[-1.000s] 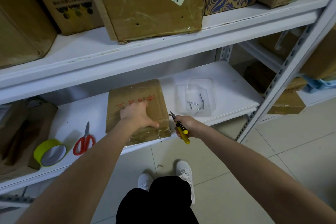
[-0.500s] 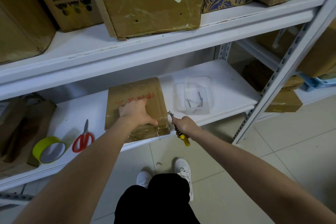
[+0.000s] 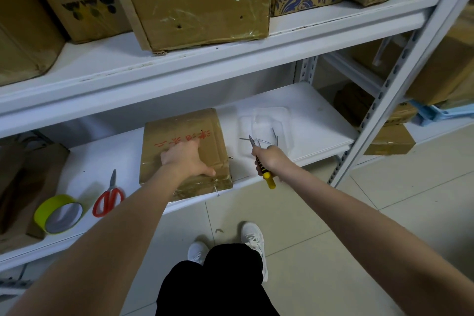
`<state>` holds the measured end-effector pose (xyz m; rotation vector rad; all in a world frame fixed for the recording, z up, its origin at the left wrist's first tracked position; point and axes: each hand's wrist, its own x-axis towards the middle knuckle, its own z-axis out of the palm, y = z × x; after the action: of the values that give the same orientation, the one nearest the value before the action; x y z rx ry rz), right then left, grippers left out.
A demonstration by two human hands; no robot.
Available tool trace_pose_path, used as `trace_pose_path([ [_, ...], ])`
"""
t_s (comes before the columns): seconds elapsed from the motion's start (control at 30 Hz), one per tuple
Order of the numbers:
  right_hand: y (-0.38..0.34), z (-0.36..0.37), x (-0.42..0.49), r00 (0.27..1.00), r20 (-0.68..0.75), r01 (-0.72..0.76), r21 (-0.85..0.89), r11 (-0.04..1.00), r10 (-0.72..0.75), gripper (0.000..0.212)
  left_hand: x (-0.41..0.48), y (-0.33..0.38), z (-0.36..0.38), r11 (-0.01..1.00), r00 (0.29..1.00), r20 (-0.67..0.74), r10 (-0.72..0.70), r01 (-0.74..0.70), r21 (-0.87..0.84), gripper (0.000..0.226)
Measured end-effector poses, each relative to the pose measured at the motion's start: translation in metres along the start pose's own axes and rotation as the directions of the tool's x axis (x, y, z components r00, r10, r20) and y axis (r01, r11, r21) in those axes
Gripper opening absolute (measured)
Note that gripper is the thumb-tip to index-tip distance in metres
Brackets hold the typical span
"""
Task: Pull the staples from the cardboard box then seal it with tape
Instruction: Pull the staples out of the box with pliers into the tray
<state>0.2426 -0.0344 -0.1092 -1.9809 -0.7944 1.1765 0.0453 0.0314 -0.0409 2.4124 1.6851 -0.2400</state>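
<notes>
Right hand (image 3: 272, 160) curled tight round yellow-black handle of pliers (image 3: 268, 179), nose pointing away over clear tray (image 3: 284, 120). Cardboard box (image 3: 179, 126) just left of that grip, on lower shelf. Left hand (image 3: 184, 159) flat on its lid, fingers straight, pressing. 1 staple (image 3: 230, 157) sticks out of box's right edge, near grip; 1 more at front face. Whether nose holds anything: cannot tell, loose metal in tray behind it. Pliers' middle hidden in fist.

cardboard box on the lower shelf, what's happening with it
A person's left hand presses flat on the cardboard box, while the right hand grips yellow-handled pliers, tips over a clear tray of pulled staples. At least one staple sticks out of the box's front. The tape roll lies untouched, so sealing hasn't begun.
</notes>
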Motion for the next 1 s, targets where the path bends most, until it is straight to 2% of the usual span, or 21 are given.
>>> trace_pose_path([
  [0.1, -0.014, -0.016, -0.015, 0.996, -0.074, 0.038, -0.092, 0.995, -0.045, 0.033, 0.000, -0.002, 0.004, 1.000, 1.000, -0.017, 0.011, -0.011, -0.009, 0.083],
  [0.23, -0.004, -0.040, -0.005, 0.977, -0.203, -0.003, -0.294, 0.956, -0.059, 0.034, 0.003, -0.002, 0.007, 1.000, 1.000, -0.023, 0.012, -0.012, -0.016, 0.082],
  [0.37, -0.001, -0.040, 0.001, 0.983, -0.178, -0.046, -0.435, 0.899, -0.036, 0.032, 0.006, -0.003, 0.008, 1.000, 1.000, -0.031, 0.007, -0.007, -0.014, 0.083],
  [0.5, -0.003, -0.032, 0.004, 0.983, -0.179, -0.050, -0.468, 0.882, -0.040, 0.031, 0.007, -0.004, 0.011, 1.000, 0.999, -0.039, 0.004, -0.004, -0.018, 0.086],
  [0.67, -0.006, -0.026, -0.004, 0.984, -0.164, -0.001, -0.417, 0.909, -0.074, 0.036, 0.007, -0.006, 0.014, 0.999, 0.999, -0.037, -0.008, 0.006, -0.041, 0.087],
  [0.77, -0.011, -0.015, -0.012, 0.997, -0.044, 0.047, -0.266, 0.963, -0.061, 0.036, 0.003, -0.006, 0.015, 0.999, 0.999, -0.047, -0.008, 0.005, -0.051, 0.088],
  [0.9, -0.012, -0.002, -0.023, 0.980, 0.194, -0.060, 0.085, 0.995, 0.043, 0.023, -0.005, -0.018, 0.008, 0.999, 0.995, -0.096, 0.015, -0.019, -0.039, 0.087],
  [1.0, -0.011, 0.007, -0.034, 0.966, 0.256, -0.071, 0.098, 0.993, 0.044, 0.019, -0.016, -0.036, 0.004, 0.990, 0.978, -0.192, -0.077, 0.052, -0.132, 0.076],
])
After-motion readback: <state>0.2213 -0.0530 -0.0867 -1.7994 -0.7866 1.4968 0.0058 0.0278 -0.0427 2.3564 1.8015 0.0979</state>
